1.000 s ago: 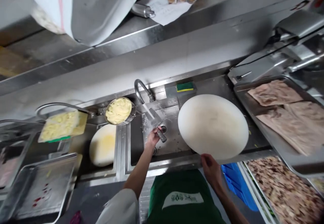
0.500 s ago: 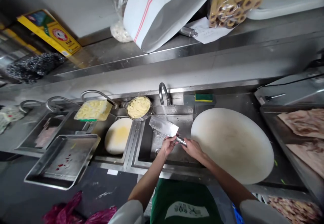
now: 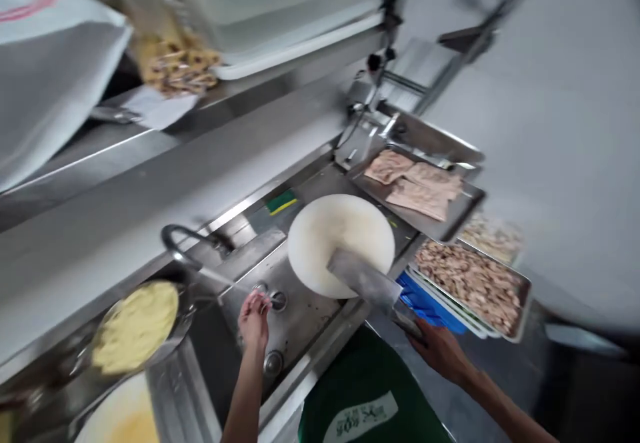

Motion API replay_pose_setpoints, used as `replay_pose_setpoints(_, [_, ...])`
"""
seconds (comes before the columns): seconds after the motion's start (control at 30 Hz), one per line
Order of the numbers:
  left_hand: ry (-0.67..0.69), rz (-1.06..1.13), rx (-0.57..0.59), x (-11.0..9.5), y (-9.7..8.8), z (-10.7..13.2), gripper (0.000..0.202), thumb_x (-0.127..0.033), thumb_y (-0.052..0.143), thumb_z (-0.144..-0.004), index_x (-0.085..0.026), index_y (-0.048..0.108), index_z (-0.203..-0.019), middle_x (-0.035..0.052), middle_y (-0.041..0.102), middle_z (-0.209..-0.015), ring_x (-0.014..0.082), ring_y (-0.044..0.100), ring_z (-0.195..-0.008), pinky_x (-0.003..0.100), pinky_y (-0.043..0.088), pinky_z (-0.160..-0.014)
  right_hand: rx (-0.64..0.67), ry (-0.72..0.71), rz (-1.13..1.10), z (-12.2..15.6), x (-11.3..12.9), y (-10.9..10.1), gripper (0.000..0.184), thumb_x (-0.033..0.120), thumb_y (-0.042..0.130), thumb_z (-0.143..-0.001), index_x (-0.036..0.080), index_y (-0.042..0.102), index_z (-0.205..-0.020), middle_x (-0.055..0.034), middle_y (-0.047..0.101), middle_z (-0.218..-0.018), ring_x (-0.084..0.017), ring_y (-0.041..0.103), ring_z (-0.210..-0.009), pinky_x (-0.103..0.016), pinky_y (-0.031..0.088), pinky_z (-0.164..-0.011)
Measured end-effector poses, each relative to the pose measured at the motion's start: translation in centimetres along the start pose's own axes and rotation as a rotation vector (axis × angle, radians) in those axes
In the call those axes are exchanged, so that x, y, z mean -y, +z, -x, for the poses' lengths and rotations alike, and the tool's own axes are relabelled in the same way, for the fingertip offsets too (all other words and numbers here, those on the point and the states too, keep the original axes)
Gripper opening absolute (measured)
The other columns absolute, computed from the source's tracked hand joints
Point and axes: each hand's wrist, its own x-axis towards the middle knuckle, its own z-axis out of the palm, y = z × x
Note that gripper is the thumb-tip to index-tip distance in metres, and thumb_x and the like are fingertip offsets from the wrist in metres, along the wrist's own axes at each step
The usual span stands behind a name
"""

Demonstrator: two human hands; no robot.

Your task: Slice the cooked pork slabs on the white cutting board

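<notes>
A cleaver (image 3: 370, 283) is gripped by its handle in my right hand (image 3: 440, 349), held out over the sink's front edge. Its wide blade points up and left, overlapping the front of a round white cutting board (image 3: 320, 229). My left hand (image 3: 254, 316) is raised over the metal sink (image 3: 300, 316), at the end of the water stream running from the curved faucet (image 3: 183, 249). Motion smears its fingers, so I cannot make out their pose, and no object shows in them.
Flat pale meat pieces (image 3: 425, 189) lie on a metal tray (image 3: 463, 209) beyond the board. Lower right, another tray holds chopped meat (image 3: 470, 283). A green-yellow sponge (image 3: 281, 201) rests behind the sink. At left is a bowl of pale yellow food (image 3: 137, 326). A shelf (image 3: 165, 139) overhangs the back.
My view has swung right. Both hands were on the cleaver over the sink; now my right hand alone carries it rightward, and my left hand has let go and is by the water.
</notes>
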Motion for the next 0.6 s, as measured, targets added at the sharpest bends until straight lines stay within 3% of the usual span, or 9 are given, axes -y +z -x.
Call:
replay_pose_setpoints(0.13, [-0.198,-0.098,0.556,3.8,10.5,3.8,0.004,-0.021,0.071,-0.083,-0.019,0.071,-0.087,0.0068,0.073,-0.085,0.0160,0.069,-0.072,0.029,0.053,-0.070,-0.298,0.418,-0.169,9.9,-3.2,1.2,0.033,0.063,0.048,-0.081,0.032,0.060,-0.080,-0.0053,0.067,-0.065,-0.028,0.066,-0.060,-0.036,0.045,-0.058])
replay_pose_setpoints(0.2, [-0.337,-0.162,0.816,5.8,16.5,6.7,0.016,-0.024,0.075,-0.081,-0.012,0.071,-0.091,0.0121,0.074,-0.089,0.0183,0.070,-0.078,0.030,0.053,-0.075,-0.423,0.579,-0.246,13.2,-4.6,2.4,0.035,0.066,0.048,-0.078,0.033,0.058,-0.076,-0.0055,0.067,-0.063,-0.030,0.066,-0.059,-0.038,0.046,-0.057])
replay_pose_setpoints(0.27, [-0.464,-0.210,0.957,7.9,22.6,9.5,0.026,-0.027,0.079,-0.077,-0.010,0.070,-0.094,0.0164,0.074,-0.094,0.0220,0.072,-0.085,0.032,0.054,-0.079,-0.520,0.713,-0.316,15.0,-6.2,3.6,0.036,0.069,0.048,-0.076,0.034,0.058,-0.073,-0.0058,0.066,-0.061,-0.032,0.067,-0.060,-0.039,0.048,-0.057])
replay_pose_setpoints(0.33, [-0.600,-0.227,0.980,10.3,28.6,11.7,0.028,-0.030,0.079,-0.078,-0.011,0.068,-0.095,0.0184,0.073,-0.101,0.0241,0.071,-0.094,0.034,0.054,-0.084,-0.591,0.810,-0.378,15.4,-8.4,4.3,0.038,0.071,0.049,-0.074,0.035,0.059,-0.070,-0.0067,0.067,-0.062,-0.034,0.069,-0.064,-0.041,0.050,-0.058])
replay_pose_setpoints(0.43, [-0.700,-0.236,0.847,14.1,37.4,13.0,0.025,-0.033,0.075,-0.080,-0.016,0.064,-0.094,0.0140,0.071,-0.096,0.0223,0.071,-0.092,0.037,0.054,-0.086,-0.645,0.911,-0.455,14.3,-12.8,4.2,0.040,0.072,0.049,-0.070,0.034,0.058,-0.063,-0.0078,0.067,-0.059,-0.035,0.070,-0.064,-0.042,0.051,-0.057])
replay_pose_setpoints(0.53, [-0.593,-0.192,0.716,17.1,44.4,12.6,0.015,-0.024,0.072,-0.079,-0.019,0.059,-0.086,0.0028,0.066,-0.076,0.0154,0.067,-0.075,0.033,0.054,-0.081,-0.634,0.993,-0.507,12.8,-17.3,2.9,0.041,0.073,0.048,-0.068,0.033,0.056,-0.063,-0.0073,0.064,-0.054,-0.036,0.068,-0.059,-0.043,0.050,-0.055])
replay_pose_setpoints(0.6, [-0.505,-0.182,0.670,18.3,47.5,12.0,0.013,-0.016,0.066,-0.077,-0.019,0.054,-0.077,-0.0019,0.060,-0.067,0.0114,0.061,-0.064,0.028,0.053,-0.075,-0.595,1.024,-0.522,11.9,-19.7,1.6,0.040,0.072,0.047,-0.070,0.033,0.056,-0.064,-0.0066,0.062,-0.053,-0.035,0.067,-0.057,-0.043,0.049,-0.054])
